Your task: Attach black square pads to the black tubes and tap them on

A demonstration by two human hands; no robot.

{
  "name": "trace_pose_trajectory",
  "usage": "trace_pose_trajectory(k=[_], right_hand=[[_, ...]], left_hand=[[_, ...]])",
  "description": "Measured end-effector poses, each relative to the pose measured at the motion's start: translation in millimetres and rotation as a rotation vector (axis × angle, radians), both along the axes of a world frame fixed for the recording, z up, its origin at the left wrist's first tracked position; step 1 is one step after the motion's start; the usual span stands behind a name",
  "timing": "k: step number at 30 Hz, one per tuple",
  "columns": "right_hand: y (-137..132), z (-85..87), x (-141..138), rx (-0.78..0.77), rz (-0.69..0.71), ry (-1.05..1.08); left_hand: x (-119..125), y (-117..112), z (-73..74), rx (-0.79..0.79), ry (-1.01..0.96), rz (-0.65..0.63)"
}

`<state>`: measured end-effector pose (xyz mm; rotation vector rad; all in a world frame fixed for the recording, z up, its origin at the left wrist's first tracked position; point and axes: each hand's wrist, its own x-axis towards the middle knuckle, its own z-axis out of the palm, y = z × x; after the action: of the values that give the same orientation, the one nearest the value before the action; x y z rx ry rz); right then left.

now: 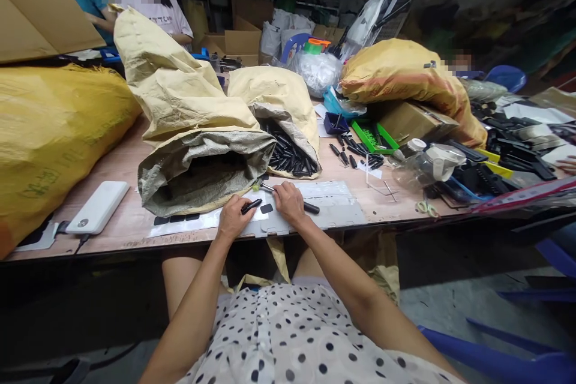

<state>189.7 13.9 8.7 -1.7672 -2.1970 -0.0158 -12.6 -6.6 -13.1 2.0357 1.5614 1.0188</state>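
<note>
Slim black piece (pixel 252 206), in left fingers (pixel 239 201), slanting away rightward

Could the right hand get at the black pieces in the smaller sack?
Probably yes: the black pieces lie at the open mouth of the sack; nothing visible blocks the right hand, though it holds a tool.

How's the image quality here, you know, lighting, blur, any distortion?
In the head view, the tabletop is lit but the background falls dark; the near sack is almost black inside; the left hand and right hand look fairly clear; the upper right looks soft; the wide lens seems to stretch the edges.
</note>
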Motion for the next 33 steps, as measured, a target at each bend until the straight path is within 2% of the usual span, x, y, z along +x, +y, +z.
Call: trace_pose_trajectory(k=[4, 12, 15, 17, 20, 23, 26, 28, 30, 33], right_hand=[[0, -7.3, -4, 0.029, -0.012, -0.049], [1, -5.8, -7, 0.034, -0.022, -0.053], [1, -7.3, -7, 0.049, -0.027, -0.047], [2, -8.6, -6, 0.052, -0.02, -0.046], [2, -10.0, -6, 0.045, -0.016, -0.044], [3, -9.8, -6, 0.033, -0.027, -0.041], [2, -8.9, -7, 0.025, -0.035, -0.04], [2, -8.4, -7, 0.023, -0.037, -0.039], [2, -8.5, -6, 0.027, -0.035, -0.035], [2, -9.7, -5, 0.041, -0.029, -0.031]], left_hand=[[-3, -3, 1.8, 0.038, 0.006, -0.049], [-8, -3, 8.1, 0.051, 0.035, -0.111], [-5, -14, 15.1, 0.13, 0.014, -0.129], [-2, -31, 16.8, 0.217, -0.005, -0.162], [5, -66, 8.4, 0.212, -0.018, -0.251], [6, -95, -13.9, 0.044, 0.012, -0.285], [1, -106, -40.4, -0.11, 0.094, -0.205], [-3, -107, -51.2, -0.174, 0.163, -0.183], [-4, -105, -50.9, -0.197, 0.208, -0.243], [1, -98, -29.0, -0.144, 0.157, -0.317]])
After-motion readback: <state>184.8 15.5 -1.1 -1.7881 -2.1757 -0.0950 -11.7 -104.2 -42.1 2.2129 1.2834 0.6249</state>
